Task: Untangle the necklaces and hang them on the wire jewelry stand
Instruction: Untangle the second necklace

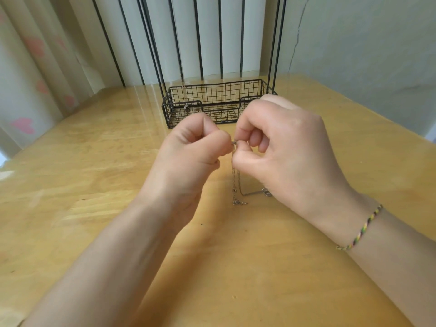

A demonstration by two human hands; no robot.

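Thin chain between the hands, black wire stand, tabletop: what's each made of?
Thin silvery chain necklace: fine metal links, probably; silver-toned, with small rings glinting at its end. Black wire jewelry stand: thin metal rod and mesh, seemingly matte black coating. Yellow-tan tabletop: wood, by its grain; glossy reflections suggest varnish or a clear cover, can't tell which.

Both forearms were bare down to the lower edge of the frame, as were the left hand (pixel 188 159) and right hand (pixel 283 147) at centre. A thin braided thread bracelet (pixel 361 228) of yellow, green, black and pink strands circled the right wrist, lower right.
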